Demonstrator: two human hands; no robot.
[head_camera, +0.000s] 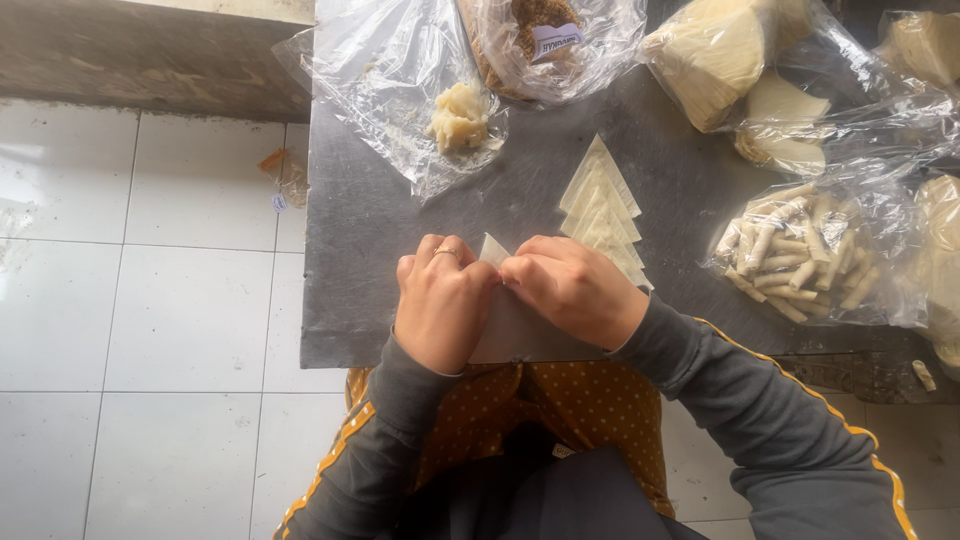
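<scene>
left hand (440, 305), right hand (572, 288): both pinch pastry sheet (510, 325) | plastic bag (820, 255): finished rolls (many) | stack of triangles (603, 210) beside

We cannot see most of the pale dough sheet (515, 325); our left hand (440, 305) and right hand (572, 288) cover it, and their fingertips hide the fold. At twelve o'clock the picture's edge cuts off the crumb bag (545, 40). At three o'clock, pale shapes (940, 270) are cropped and unidentifiable.
</scene>
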